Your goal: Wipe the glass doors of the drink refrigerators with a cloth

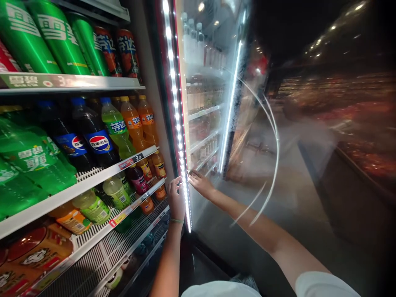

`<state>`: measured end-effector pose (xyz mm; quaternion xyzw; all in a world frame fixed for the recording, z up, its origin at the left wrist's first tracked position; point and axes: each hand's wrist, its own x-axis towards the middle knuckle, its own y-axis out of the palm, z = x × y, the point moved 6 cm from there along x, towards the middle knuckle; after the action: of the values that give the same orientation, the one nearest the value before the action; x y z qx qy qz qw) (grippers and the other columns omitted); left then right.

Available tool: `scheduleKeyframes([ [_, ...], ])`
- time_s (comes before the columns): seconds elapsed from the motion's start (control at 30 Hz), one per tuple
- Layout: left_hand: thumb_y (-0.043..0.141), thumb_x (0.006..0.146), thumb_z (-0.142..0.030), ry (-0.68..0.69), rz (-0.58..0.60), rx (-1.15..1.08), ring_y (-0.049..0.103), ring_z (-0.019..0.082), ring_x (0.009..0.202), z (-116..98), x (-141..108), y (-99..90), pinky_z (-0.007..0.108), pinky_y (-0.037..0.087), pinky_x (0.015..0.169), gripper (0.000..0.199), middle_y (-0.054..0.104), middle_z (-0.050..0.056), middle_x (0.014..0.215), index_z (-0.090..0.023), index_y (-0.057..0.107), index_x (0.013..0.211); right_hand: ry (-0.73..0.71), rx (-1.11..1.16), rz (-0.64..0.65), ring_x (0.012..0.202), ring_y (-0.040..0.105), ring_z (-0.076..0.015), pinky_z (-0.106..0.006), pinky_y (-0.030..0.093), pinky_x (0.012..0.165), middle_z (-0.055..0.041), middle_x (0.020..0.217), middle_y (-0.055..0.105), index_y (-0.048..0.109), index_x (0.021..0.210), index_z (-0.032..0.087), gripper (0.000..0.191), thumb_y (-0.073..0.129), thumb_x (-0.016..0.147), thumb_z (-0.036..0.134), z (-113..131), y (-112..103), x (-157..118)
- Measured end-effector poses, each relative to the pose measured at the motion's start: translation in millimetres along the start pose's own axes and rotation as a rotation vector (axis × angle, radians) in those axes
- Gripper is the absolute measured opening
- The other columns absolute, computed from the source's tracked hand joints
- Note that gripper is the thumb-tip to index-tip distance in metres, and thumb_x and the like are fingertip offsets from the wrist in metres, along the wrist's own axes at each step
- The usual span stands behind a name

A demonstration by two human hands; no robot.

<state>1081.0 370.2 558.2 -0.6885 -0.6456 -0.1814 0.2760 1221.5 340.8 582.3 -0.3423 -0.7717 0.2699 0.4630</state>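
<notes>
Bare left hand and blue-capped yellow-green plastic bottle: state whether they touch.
Apart. The head view shows orange plastic bottles and a gap between the left hand and the yellow-green bottle.

At the top shelf's (123, 83) left end, the red can (6, 61) was cut off by the view's border, and the green cans (58, 37) beside it lost their tops. Below, the large green bottles (34, 154) ran out past the second shelf's (93, 181) left end. How the fingertips of the left hand (177, 200) and right hand (201, 183) met the light strip (175, 86) could not be told. Haze dulled the bottles behind the glass door (204, 212); the aisle displays (365, 107) were blurred.
</notes>
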Motion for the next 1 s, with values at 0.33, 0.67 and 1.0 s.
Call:
scheduleKeyframes([
  [0.33, 0.051, 0.097, -0.024, 0.054, 0.117, -0.06, 0.063, 0.021, 0.111, -11, -9, 41.6, 0.042, 0.053, 0.101, 0.028, 0.067, 0.009, 0.115, -0.023, 0.069, 0.119, 0.492, -0.376, -0.21, 0.129, 0.065, -0.0226, -0.045, 0.036, 0.127, -0.0066, 0.151, 0.056, 0.032, 0.162, 0.023, 0.069, 0.051, 0.099, 0.004, -48, -125, -205],
  [0.67, 0.05, 0.097, -0.025, 0.045, 0.124, -0.09, 0.064, 0.022, 0.111, -25, -26, 54.9, 0.043, 0.053, 0.1, 0.029, 0.068, 0.01, 0.116, -0.022, 0.067, 0.12, 0.285, -0.164, -0.113, 0.138, 0.057, -0.0163, -0.033, 0.042, 0.125, -0.003, 0.158, 0.05, 0.04, 0.159, 0.02, 0.057, 0.032, 0.104, 0.005, -47, -100, -89],
  [1.0, 0.049, 0.099, -0.026, -0.003, 0.147, -0.112, 0.065, 0.022, 0.11, -29, -40, 62.6, 0.039, 0.055, 0.096, 0.032, 0.066, 0.012, 0.123, -0.02, 0.064, 0.126, 0.205, -0.116, -0.05, 0.127, 0.066, -0.015, -0.027, 0.045, 0.12, -0.0004, 0.15, 0.06, 0.042, 0.158, 0.024, 0.06, 0.04, 0.101, 0.004, -27, -87, -115],
])
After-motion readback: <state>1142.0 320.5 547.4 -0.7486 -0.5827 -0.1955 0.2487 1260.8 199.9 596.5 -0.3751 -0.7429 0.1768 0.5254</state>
